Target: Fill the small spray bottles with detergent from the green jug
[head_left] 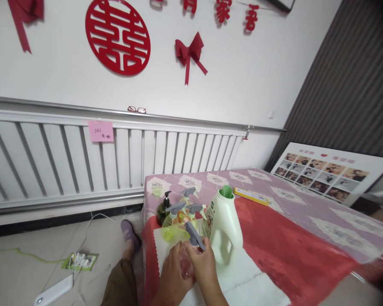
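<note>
A small clear pink spray bottle with a grey trigger head is upright between my hands at the table's near left corner. My left hand is wrapped round the bottle's body. At the neck, just under the trigger head, my right hand has its fingers closed. To the right stands a large pale green detergent jug with a green spout in its open mouth. Behind the pink bottle are several other spray bottles, a dark pump bottle and a translucent yellow-green item.
A white cloth and a red cloth lie over the patterned tablecloth. Further back is a yellow-edged flat packet. A white radiator runs along the wall. On the floor are a power strip and cables.
</note>
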`<state>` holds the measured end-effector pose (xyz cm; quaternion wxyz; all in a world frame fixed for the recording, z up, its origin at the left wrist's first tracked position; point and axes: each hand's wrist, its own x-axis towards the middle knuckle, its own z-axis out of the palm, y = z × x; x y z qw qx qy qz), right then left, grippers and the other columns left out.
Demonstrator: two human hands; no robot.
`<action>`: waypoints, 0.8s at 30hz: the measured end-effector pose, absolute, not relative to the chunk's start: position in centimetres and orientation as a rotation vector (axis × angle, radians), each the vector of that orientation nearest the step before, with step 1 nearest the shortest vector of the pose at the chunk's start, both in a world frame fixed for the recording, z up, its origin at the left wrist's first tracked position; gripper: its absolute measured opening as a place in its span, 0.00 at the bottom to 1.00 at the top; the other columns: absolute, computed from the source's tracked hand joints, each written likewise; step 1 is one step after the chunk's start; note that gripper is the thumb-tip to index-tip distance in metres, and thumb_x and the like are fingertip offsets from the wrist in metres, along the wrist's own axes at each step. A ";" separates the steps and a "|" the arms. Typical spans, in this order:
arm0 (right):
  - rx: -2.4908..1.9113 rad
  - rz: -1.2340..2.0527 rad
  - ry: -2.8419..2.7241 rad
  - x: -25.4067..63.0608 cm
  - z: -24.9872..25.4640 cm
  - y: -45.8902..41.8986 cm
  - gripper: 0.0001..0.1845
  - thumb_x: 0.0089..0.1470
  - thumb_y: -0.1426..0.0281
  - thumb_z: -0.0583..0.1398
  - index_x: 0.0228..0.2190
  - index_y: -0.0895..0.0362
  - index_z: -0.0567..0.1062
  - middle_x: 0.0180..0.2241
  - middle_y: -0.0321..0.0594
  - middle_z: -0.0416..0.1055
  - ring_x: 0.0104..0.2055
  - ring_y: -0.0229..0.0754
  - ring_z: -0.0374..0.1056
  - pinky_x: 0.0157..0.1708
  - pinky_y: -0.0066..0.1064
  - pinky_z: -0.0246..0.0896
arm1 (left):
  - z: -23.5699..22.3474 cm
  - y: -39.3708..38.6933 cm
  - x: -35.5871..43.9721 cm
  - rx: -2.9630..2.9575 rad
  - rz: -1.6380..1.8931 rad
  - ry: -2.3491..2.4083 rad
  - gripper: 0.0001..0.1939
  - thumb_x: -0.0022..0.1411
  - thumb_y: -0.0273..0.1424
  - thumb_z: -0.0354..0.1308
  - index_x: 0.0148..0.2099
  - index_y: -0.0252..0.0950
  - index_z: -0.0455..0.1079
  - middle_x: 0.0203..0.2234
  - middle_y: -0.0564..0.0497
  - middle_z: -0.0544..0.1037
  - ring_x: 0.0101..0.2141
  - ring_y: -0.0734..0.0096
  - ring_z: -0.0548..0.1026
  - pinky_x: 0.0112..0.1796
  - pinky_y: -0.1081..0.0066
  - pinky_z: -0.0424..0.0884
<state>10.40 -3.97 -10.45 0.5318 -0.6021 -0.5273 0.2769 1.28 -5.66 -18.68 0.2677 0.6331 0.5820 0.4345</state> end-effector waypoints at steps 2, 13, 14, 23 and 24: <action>-1.426 0.663 -1.249 10.3 -10.6 -3.9 0.15 0.42 0.60 0.64 0.26 0.52 0.64 0.21 0.32 0.71 0.24 0.41 0.69 0.26 0.31 0.65 | -18.8 -5.6 1.3 1.689 1.161 1.569 0.42 0.46 0.31 0.59 0.63 0.34 0.51 0.58 0.37 0.65 0.57 0.51 0.65 0.56 0.59 0.60; -1.383 0.724 -1.176 10.3 -10.9 -4.0 0.13 0.41 0.62 0.64 0.27 0.52 0.65 0.21 0.31 0.71 0.24 0.42 0.70 0.26 0.30 0.65 | -22.1 -4.0 -0.2 1.697 1.202 1.339 0.44 0.42 0.30 0.60 0.63 0.29 0.55 0.61 0.35 0.61 0.62 0.45 0.57 0.62 0.55 0.54; -1.388 0.722 -1.169 10.3 -10.8 -4.0 0.13 0.41 0.62 0.64 0.27 0.53 0.65 0.21 0.31 0.71 0.24 0.42 0.70 0.26 0.31 0.65 | -22.2 -4.1 -0.5 1.633 1.203 1.317 0.43 0.42 0.30 0.60 0.62 0.30 0.57 0.61 0.37 0.61 0.62 0.47 0.57 0.61 0.56 0.55; -1.324 0.836 -1.113 10.3 -10.9 -4.2 0.14 0.40 0.63 0.64 0.27 0.52 0.64 0.19 0.31 0.71 0.23 0.42 0.70 0.25 0.31 0.65 | -18.3 -5.9 1.1 1.029 1.438 1.292 0.32 0.50 0.46 0.58 0.55 0.36 0.65 0.57 0.42 0.69 0.59 0.56 0.64 0.55 0.66 0.64; -1.311 0.866 -1.093 10.2 -11.0 -4.2 0.15 0.40 0.63 0.65 0.27 0.52 0.64 0.19 0.30 0.72 0.22 0.42 0.70 0.24 0.31 0.65 | -17.7 -5.8 1.6 1.012 1.444 1.295 0.33 0.48 0.45 0.60 0.54 0.36 0.65 0.56 0.41 0.70 0.58 0.55 0.65 0.54 0.67 0.65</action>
